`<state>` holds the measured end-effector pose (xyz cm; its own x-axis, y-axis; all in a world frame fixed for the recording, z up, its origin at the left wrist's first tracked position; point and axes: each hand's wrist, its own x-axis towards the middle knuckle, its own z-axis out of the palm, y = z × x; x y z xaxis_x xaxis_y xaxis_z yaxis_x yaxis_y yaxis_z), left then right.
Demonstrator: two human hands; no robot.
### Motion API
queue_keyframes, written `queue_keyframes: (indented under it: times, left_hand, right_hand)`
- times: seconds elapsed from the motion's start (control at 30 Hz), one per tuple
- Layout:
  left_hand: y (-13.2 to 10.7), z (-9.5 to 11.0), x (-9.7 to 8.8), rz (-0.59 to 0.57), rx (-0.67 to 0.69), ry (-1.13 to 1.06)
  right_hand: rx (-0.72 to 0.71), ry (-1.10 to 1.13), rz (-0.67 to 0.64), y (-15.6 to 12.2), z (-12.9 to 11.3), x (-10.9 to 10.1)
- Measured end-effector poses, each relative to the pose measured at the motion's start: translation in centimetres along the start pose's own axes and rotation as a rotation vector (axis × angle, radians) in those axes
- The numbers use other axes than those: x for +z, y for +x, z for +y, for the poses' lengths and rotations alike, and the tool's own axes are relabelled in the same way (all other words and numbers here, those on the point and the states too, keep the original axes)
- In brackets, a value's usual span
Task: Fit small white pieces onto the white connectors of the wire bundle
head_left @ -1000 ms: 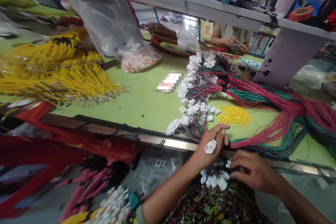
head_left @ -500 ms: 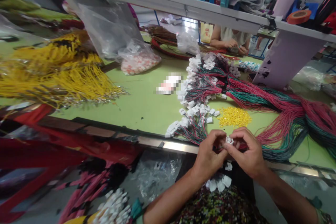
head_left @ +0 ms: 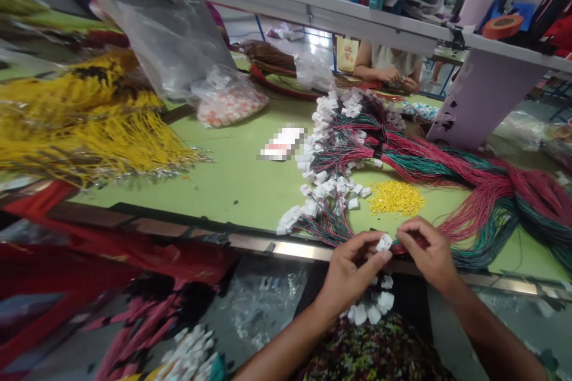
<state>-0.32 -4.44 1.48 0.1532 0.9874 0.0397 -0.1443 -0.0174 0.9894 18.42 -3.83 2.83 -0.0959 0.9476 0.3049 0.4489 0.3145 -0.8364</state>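
A green-topped workbench [head_left: 232, 190] is stretching across the scene, with a metal edge strip [head_left: 304, 251] running along its near side and a long white shelf [head_left: 313, 3] crossing above its far side. A lilac support post [head_left: 487, 101] is rising at the far right, and a co-worker [head_left: 388, 62] is working beyond the shelf, hands close together. On the left, a yellow wire bundle [head_left: 89, 131] is spreading over the bench, and beyond it a plastic bag of pink-and-white parts [head_left: 227, 101] is lying near a pixelated card [head_left: 282, 144]. Open green bench is showing between the card and the near edge. A red-and-green wire harness [head_left: 482, 190] is sweeping right and running out of the frame, its white plug ends [head_left: 322, 184] fanning out beside a yellow pile of small pieces [head_left: 395, 198].

At the near edge, the left hand [head_left: 351, 274] and right hand [head_left: 424, 250] are meeting above the metal strip. The fingertips of both are closing narrowly on 1 white connector [head_left: 384, 243], and the fingers are hiding part of it, so its wire entry is hard to make out. More white connectors [head_left: 373, 309] are hanging below the hands, partly cut off by them. Compared with 0.5 s earlier, the hands are standing slightly further apart and the connector is showing more.
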Motion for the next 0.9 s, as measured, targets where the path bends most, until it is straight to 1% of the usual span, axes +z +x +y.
queue_keyframes:
  times: [0.07, 0.13, 0.23, 0.3, 0.43, 0.57, 0.63, 0.73, 0.77, 0.8, 0.9]
  left_hand:
    - [0.4, 0.4, -0.3, 0.024, -0.095, -0.153]
    - [0.8, 0.6, -0.6, 0.048, -0.154, -0.274]
    - [1.1, 0.5, -0.7, 0.057, -0.211, -0.347]
    - [1.2, 0.0, -0.7, 0.063, -0.217, -0.36]
    - [1.3, -0.6, -0.6, 0.073, -0.193, -0.368]
    - [1.3, 0.2, -0.7, 0.042, -0.227, -0.344]
    - [1.3, 0.6, -0.7, 0.034, -0.237, -0.368]
    - [1.3, 1.0, -0.6, 0.009, -0.248, -0.41]
    - [1.3, 1.0, -0.6, 0.002, -0.25, -0.42]
    - [1.3, 0.9, -0.5, -0.003, -0.251, -0.427]
    - [1.2, 0.7, -0.5, 0.0, -0.254, -0.421]
  right_hand:
    - [0.01, -0.149, -0.044, 1.4, 1.3, -0.6]
    - [-0.005, -0.293, -0.086, 2.5, 2.6, -0.8]
    - [-0.013, -0.44, -0.123, 3.6, 3.9, -0.4]
    - [0.008, -0.458, -0.137, 4.1, 4.3, -0.1]
    - [0.031, -0.392, -0.152, 4.8, 4.3, 0.3]
    - [0.029, -0.271, -0.151, 4.3, 3.4, 0.3]
    - [0.072, -0.096, -0.139, 3.5, 2.6, 0.3]
    - [0.138, 0.242, -0.087, 2.3, 1.3, 0.7]
    - [0.119, 0.298, -0.062, 2.0, 1.0, 0.8]
    - [0.077, 0.301, -0.037, 1.8, 0.7, 1.0]
    - [-0.083, 0.186, 0.028, 1.6, 0.3, 1.3]
